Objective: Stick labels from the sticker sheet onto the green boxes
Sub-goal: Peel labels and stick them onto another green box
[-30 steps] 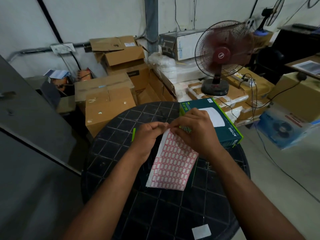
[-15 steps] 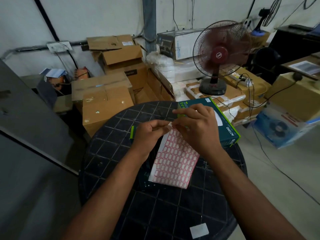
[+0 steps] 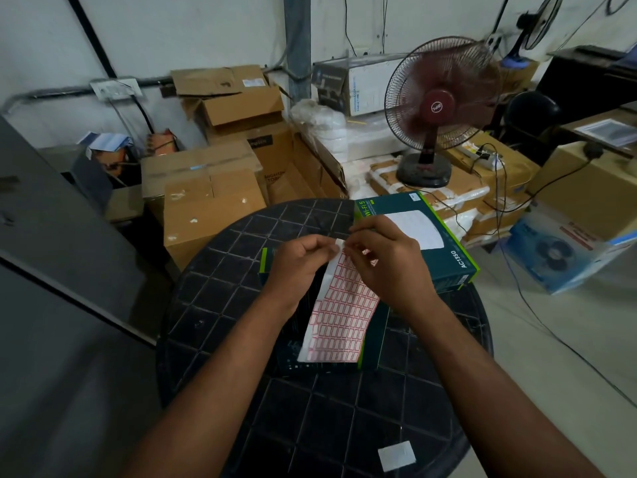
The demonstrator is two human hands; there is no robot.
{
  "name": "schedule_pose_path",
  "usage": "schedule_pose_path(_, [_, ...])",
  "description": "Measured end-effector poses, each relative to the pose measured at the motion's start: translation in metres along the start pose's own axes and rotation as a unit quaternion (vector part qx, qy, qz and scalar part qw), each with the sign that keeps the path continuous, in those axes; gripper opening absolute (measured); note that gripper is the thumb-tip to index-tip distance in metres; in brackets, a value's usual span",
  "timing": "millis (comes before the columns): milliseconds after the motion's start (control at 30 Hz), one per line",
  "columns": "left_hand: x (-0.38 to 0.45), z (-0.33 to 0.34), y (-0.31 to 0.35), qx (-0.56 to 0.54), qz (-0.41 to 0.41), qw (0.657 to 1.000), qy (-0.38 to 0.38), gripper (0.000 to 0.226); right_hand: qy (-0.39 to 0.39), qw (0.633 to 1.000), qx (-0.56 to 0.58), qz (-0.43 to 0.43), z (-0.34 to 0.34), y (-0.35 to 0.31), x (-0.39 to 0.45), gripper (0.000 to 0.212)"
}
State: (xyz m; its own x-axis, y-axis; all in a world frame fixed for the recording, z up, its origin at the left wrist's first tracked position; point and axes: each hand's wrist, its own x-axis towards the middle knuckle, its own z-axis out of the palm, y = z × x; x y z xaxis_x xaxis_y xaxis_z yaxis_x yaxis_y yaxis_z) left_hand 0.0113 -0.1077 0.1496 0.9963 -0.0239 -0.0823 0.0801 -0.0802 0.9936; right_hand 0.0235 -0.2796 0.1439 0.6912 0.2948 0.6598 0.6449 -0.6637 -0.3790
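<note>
- Table (image 3: pixel 220 343), round and dark with a grid-patterned top, carries everything; its far and right edges are crowded by a green box (image 3: pixel 444 246) that overhangs the far-right rim, while the near half is bare apart from a small white square (image 3: pixel 396 456) near the near-right edge.
- Off the table's far edge stand stacked cardboard cartons (image 3: pixel 206 205) and a red pedestal fan (image 3: pixel 437 108); a grey panel (image 3: pixel 51 236) runs close along the left edge, and open floor lies off the right edge, crossed by a black cable (image 3: pixel 537 326).
- A second green box (image 3: pixel 374 334) lies at the table's middle, mostly hidden under the sticker sheet (image 3: pixel 339 315) and the forearms.
- Compared with half a second ago, both hands sit in nearly the same place at the sheet's top edge; the sheet hangs much as before, and the view has shifted only slightly.
- Left hand (image 3: pixel 300 267) has its grip curled, thumb and fingertips pinching the top-left corner of the sticker sheet.
- Right hand (image 3: pixel 386 263) pinches at the same top edge, just beside the left fingertips, fingers curled over a label too small to make out.
- The sheet slopes down from both grips toward the near side, its lower edge resting over the middle box.
</note>
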Motion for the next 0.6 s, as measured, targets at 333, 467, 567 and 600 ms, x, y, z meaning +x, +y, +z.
schedule_pose_path(333, [0.000, 0.002, -0.003, 0.018, 0.028, 0.999, -0.004, 0.013, -0.041, 0.998, 0.035, 0.034, -0.007, 0.000, 0.010, 0.006])
schedule_pose_path(467, [-0.001, 0.001, -0.004, -0.007, 0.017, 1.000, -0.012, 0.022, -0.060, 0.996, 0.041, 0.051, -0.006, 0.002, 0.010, 0.008])
schedule_pose_path(567, [0.000, 0.000, -0.005, 0.009, 0.027, 0.999, -0.024, 0.017, -0.066, 0.996, 0.048, 0.044, -0.005, 0.004, 0.008, 0.008])
schedule_pose_path(600, [0.000, 0.000, -0.005, 0.022, 0.033, 0.999, -0.022, 0.015, -0.068, 0.996, 0.046, 0.043, -0.005, 0.004, 0.008, 0.008])
